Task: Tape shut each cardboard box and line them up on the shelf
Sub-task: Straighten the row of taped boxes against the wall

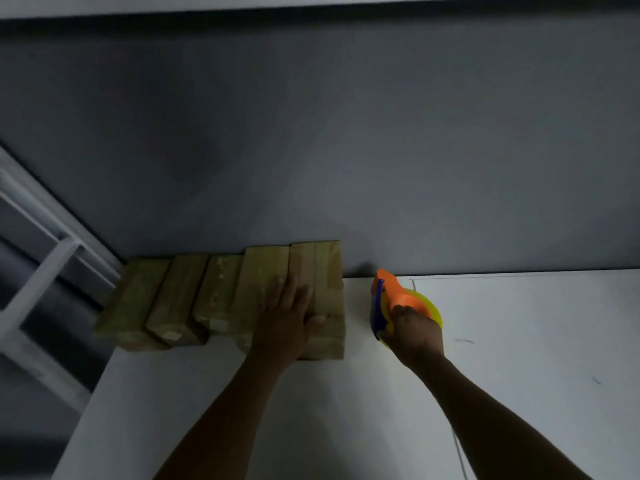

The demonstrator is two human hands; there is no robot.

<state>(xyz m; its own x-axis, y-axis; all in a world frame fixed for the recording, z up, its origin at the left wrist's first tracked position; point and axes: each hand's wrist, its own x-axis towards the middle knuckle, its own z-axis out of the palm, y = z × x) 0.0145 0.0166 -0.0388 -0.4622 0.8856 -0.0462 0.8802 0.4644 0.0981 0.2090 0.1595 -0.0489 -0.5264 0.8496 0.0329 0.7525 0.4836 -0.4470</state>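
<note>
Two hands are at work. The right hand is wrapped around the handle of the tape dispenser, an orange, blue and yellow tool standing on the shelf just beside the boxes. The left hand lies flat, fingers extended, across the tops of the two rightmost boxes, with the thumb spread onto the end box. It presses down and grips nothing. The row of boxes, apparently five, sits side by side against the grey wall at the left end of the shelf, but the front faces are uneven and the three left boxes sit angled. Whether tape covers every seam cannot be told in this dim view. Judgement: the step in hand is aligning the row. To do it well, apply flat, even palm pressure and slide each box back until it meets the wall, then close the side gaps. Park the dispenser apart from the row so that its blade does not catch the cardboard. A white metal frame stands at the left, beyond the shelf end, so avoid pushing the outer box over that edge.
</note>
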